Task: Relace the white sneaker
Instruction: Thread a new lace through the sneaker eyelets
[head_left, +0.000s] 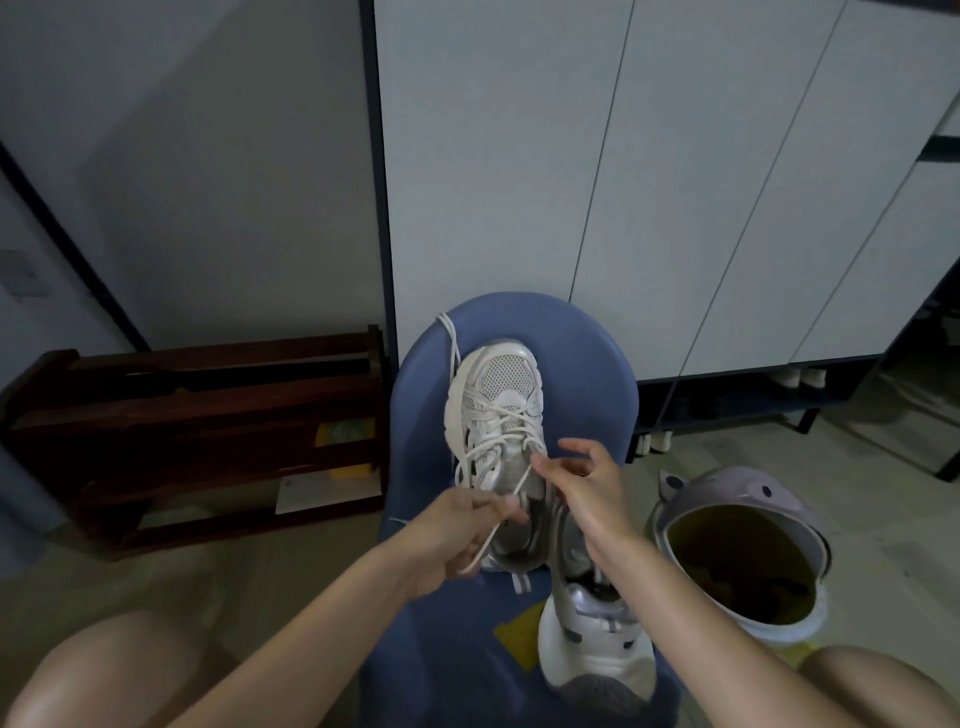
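Note:
A white sneaker (497, 415) lies on a blue chair seat (587, 384), toe pointing away from me. Its white lace (496, 441) crosses loosely over the tongue, and one end trails off past the toe at the upper left. My left hand (457, 535) grips a lace strand near the sneaker's heel; the strand runs up to the right eyelets. My right hand (582, 483) pinches the lace at an eyelet on the sneaker's right side, with the other fingers spread. A second white and grey sneaker (592, 639) lies toe toward me under my right forearm.
A lilac bin (748, 519) with an animal-face lid stands open on the floor at the right. A dark wooden rack (197, 415) sits low at the left. White cabinet doors (675, 182) rise behind the chair. My bare knees show at both bottom corners.

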